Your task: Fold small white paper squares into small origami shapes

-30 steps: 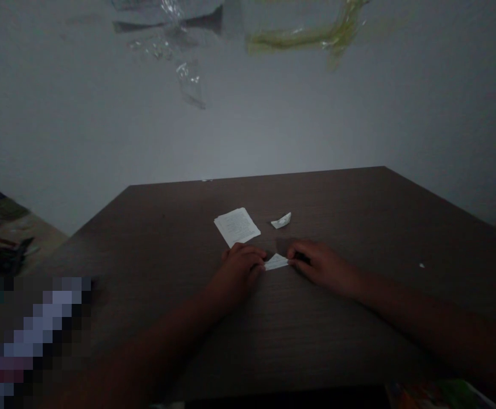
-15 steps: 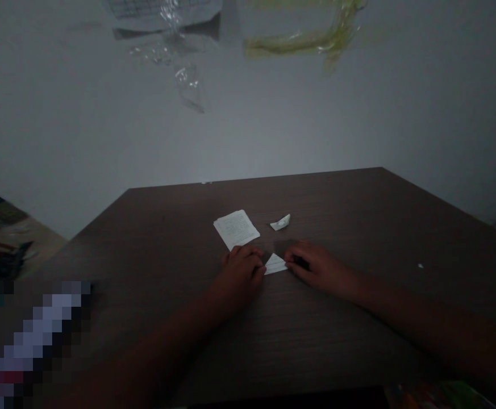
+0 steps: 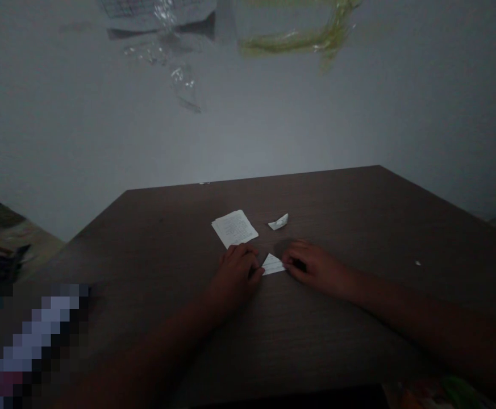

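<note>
A small folded paper triangle (image 3: 274, 265) with lines on it lies on the brown table, its tip pointing away from me. My left hand (image 3: 238, 270) pinches its left corner between thumb and bent fingers. At the right corner, the thumb and forefinger of my right hand (image 3: 309, 264) close on the paper, the other fingers curled. Just beyond my left hand is a stack of square printed paper sheets (image 3: 234, 228). A small folded paper boat (image 3: 278, 222) rests beyond the triangle, between the stack and my right hand.
The brown table (image 3: 337, 204) meets a pale wall (image 3: 273, 125) at its far edge. A white scrap (image 3: 417, 263) lies to the right. Plastic and yellowish tape (image 3: 290, 42) cling to the wall. A blurred-out object (image 3: 38, 335) is at the lower left.
Both hands keep hold of the triangle's corners and have barely moved. The whole view has shifted slightly; the stack and the boat stay in place.
</note>
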Tool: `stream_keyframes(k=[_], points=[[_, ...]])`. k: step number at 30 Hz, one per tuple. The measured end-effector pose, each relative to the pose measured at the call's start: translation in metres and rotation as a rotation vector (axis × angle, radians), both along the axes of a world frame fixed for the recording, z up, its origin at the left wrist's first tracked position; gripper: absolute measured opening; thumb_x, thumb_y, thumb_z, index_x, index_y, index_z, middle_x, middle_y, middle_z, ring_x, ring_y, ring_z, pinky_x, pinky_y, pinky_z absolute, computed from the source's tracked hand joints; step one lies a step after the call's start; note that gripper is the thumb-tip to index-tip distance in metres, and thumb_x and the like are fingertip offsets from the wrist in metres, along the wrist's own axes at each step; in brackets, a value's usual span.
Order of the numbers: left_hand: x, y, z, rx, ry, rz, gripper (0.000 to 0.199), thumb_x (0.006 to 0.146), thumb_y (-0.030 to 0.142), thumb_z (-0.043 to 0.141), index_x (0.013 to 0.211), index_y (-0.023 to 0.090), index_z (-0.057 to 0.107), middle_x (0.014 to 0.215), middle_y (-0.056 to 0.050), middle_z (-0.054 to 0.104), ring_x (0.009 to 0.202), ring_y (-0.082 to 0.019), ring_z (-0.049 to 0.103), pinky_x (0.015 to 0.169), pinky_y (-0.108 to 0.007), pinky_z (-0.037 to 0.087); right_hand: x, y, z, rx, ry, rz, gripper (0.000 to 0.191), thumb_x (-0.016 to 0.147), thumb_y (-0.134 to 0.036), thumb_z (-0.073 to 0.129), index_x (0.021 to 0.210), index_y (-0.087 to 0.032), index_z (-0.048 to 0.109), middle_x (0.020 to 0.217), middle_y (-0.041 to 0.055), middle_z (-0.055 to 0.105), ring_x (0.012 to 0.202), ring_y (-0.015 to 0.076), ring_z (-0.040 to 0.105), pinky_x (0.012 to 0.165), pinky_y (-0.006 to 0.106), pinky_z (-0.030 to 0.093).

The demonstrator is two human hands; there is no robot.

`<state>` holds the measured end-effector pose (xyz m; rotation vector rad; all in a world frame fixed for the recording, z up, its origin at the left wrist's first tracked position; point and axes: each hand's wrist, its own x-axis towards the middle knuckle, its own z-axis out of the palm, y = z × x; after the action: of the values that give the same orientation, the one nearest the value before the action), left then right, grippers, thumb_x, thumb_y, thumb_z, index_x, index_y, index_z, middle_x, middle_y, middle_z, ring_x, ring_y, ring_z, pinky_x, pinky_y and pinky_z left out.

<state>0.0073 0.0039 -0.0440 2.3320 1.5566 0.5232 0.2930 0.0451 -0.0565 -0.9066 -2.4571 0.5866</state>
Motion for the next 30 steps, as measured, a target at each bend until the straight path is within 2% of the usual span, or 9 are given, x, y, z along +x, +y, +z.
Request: stream_keyframes(k=[3,7,10,13,16,21,25,30], points=[[-0.003,0.001,0.001,0.016,0.006,-0.012,0.014,0.106,0.01,0.085,0.107,0.023,0.08,0.147,-0.013,0.083,0.142,-0.039,0.076,0.124,-0.064,0.065,0.001,0.0,0.0,0.054,-0.036,0.015,0.014,0.117,-0.018,0.07,0.108,-0.026,0.078,0.11,0.0075,0.082,0.107,0.0281,0.075,0.106,0.048,0.064],[-0.009,0.003,0.003,0.025,-0.001,-0.117,0.028,0.105,0.003,0.082,0.122,0.024,0.088,0.153,-0.012,0.082,0.146,-0.035,0.075,0.129,-0.057,0.063,0.001,-0.004,0.004,0.163,-0.111,0.009,0.018,0.119,-0.019,0.071,0.112,-0.024,0.086,0.113,0.0098,0.083,0.109,0.0299,0.076,0.106,0.049,0.066],[-0.012,0.002,0.006,0.043,-0.012,-0.23,0.03,0.107,0.004,0.08,0.122,0.026,0.092,0.161,-0.01,0.082,0.155,-0.036,0.071,0.136,-0.058,0.058,0.002,-0.009,0.007,0.259,-0.193,-0.02,0.021,0.119,-0.019,0.072,0.113,-0.023,0.091,0.115,0.0125,0.083,0.111,0.0325,0.075,0.105,0.05,0.066],[-0.012,-0.001,0.011,0.035,-0.012,-0.319,0.027,0.108,0.005,0.08,0.118,0.026,0.094,0.158,-0.008,0.086,0.156,-0.035,0.072,0.139,-0.058,0.056,0.002,-0.011,0.008,0.308,-0.253,-0.058,0.021,0.118,-0.02,0.075,0.123,-0.025,0.095,0.116,0.0138,0.083,0.114,0.0346,0.074,0.104,0.051,0.065],[-0.011,-0.003,0.014,0.01,-0.006,-0.386,0.025,0.109,0.007,0.082,0.12,0.025,0.095,0.149,-0.008,0.091,0.152,-0.035,0.075,0.139,-0.06,0.055,-0.001,-0.014,0.009,0.308,-0.271,-0.089,0.022,0.119,-0.024,0.078,0.131,-0.026,0.097,0.115,0.0137,0.084,0.114,0.0349,0.075,0.104,0.051,0.065],[-0.012,0.0,0.013,-0.011,0.007,-0.454,0.023,0.111,0.013,0.084,0.124,0.028,0.097,0.147,-0.007,0.092,0.15,-0.035,0.078,0.141,-0.057,0.054,-0.005,-0.021,0.017,0.299,-0.298,-0.111,0.023,0.121,-0.036,0.082,0.131,-0.023,0.098,0.119,0.0156,0.085,0.118,0.0359,0.077,0.107,0.053,0.067],[-0.014,0.002,0.011,-0.033,-0.006,-0.461,0.029,0.114,0.014,0.08,0.134,0.029,0.095,0.147,-0.007,0.092,0.142,-0.032,0.083,0.14,-0.053,0.056,-0.01,-0.027,0.022,0.237,-0.299,-0.16,0.039,0.115,-0.049,0.091,0.142,-0.021,0.096,0.128,0.0194,0.086,0.127,0.0417,0.076,0.11,0.058,0.069],[-0.015,0.003,0.007,-0.058,-0.044,-0.444,0.034,0.114,0.011,0.076,0.14,0.026,0.092,0.147,-0.008,0.093,0.14,-0.03,0.085,0.136,-0.051,0.06,-0.017,-0.031,0.024,0.167,-0.307,-0.187,0.048,0.109,-0.059,0.096,0.14,-0.021,0.096,0.13,0.0205,0.084,0.13,0.0461,0.074,0.113,0.065,0.067]])
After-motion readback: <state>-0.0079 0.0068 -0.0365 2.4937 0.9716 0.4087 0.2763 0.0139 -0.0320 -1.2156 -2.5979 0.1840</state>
